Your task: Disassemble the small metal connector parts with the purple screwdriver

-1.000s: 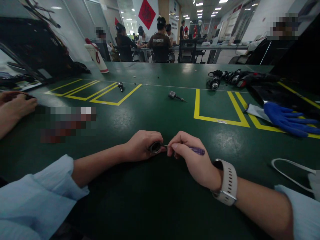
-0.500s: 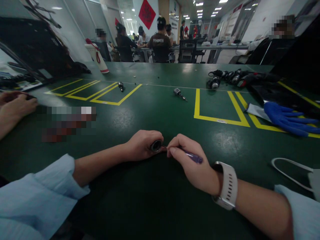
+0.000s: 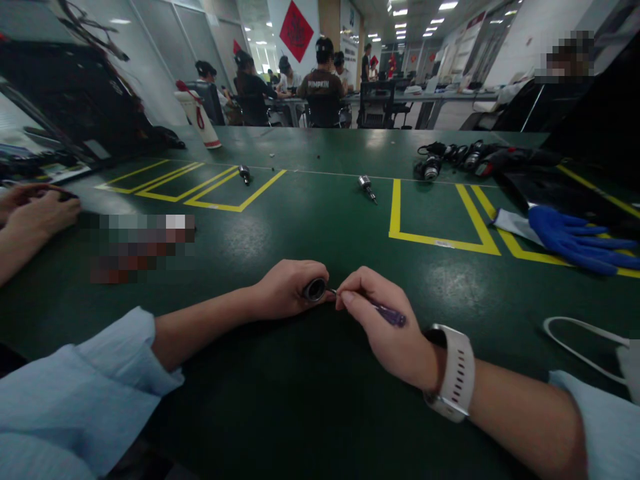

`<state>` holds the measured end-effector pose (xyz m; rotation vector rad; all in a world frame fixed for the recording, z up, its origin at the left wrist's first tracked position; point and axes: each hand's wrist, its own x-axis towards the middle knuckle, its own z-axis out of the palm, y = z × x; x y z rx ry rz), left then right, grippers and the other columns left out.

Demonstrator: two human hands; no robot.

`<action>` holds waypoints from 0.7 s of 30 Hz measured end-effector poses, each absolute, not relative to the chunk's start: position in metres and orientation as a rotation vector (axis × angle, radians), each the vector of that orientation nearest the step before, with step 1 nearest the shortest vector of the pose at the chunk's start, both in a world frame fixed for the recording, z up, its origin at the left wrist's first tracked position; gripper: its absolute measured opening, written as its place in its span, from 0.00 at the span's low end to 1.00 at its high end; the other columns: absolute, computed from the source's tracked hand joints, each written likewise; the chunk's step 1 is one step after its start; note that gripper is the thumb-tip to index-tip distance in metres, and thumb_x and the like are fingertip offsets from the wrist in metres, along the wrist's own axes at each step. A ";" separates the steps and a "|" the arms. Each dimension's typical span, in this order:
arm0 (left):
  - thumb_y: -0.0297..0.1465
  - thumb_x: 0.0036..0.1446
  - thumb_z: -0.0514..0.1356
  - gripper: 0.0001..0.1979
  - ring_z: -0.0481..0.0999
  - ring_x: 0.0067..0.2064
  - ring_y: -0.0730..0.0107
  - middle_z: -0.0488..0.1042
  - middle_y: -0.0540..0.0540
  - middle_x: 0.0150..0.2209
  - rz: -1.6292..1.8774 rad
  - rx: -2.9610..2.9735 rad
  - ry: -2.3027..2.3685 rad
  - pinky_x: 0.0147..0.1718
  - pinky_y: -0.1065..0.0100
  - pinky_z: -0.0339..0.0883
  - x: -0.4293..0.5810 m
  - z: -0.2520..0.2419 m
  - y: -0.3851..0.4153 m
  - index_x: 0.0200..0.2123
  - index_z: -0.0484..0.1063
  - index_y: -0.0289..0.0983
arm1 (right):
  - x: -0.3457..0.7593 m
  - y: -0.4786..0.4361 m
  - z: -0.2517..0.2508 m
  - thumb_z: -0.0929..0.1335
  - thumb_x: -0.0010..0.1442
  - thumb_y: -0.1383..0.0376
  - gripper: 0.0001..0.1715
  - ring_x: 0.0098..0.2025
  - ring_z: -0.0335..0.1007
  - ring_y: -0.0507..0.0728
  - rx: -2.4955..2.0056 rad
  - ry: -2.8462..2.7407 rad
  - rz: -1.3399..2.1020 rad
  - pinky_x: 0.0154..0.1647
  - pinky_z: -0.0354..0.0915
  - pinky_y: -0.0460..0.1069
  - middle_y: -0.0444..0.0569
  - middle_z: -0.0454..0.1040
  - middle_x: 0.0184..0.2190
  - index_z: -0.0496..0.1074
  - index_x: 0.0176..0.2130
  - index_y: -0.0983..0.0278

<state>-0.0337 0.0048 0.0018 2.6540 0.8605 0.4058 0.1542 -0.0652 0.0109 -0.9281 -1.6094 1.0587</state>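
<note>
My left hand point(image 3: 286, 288) is closed around a dark cylindrical part point(image 3: 315, 289) whose round, hollow end faces me. In my right hand point(image 3: 383, 327) is a screwdriver point(image 3: 391, 315) with a translucent purple handle, held like a pen. Its thin metal shaft points left and reaches my left hand's fingertips beside the cylinder; my fingers hide where the tip meets the part. Beyond my hands, a small metal motor-like piece with a narrow shaft point(image 3: 367, 189) lies on the green table point(image 3: 320, 230). A similar metal piece point(image 3: 244, 175) lies farther left.
Yellow tape outlines point(image 3: 395, 213) mark the tabletop. On the right lie a blue glove point(image 3: 570, 237), a white cord loop point(image 3: 583, 327) and a black tool pile point(image 3: 430, 167). Another person's hands point(image 3: 43, 210) are at the left edge. A white cup point(image 3: 199, 120) stands toward the back left.
The metal piece with the narrow shaft has rolled slightly right and turned on the table. My hands and the screwdriver have barely moved; the view has shifted slightly.
</note>
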 end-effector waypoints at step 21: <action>0.36 0.55 0.56 0.10 0.67 0.25 0.74 0.67 0.50 0.25 0.454 2.670 0.892 0.24 0.73 0.57 -0.032 0.004 0.003 0.28 0.64 0.36 | 0.154 -0.061 0.009 0.63 0.55 0.70 0.09 0.27 0.63 0.51 -0.956 -1.506 1.149 0.30 0.60 0.48 0.43 0.69 0.24 0.69 0.26 0.64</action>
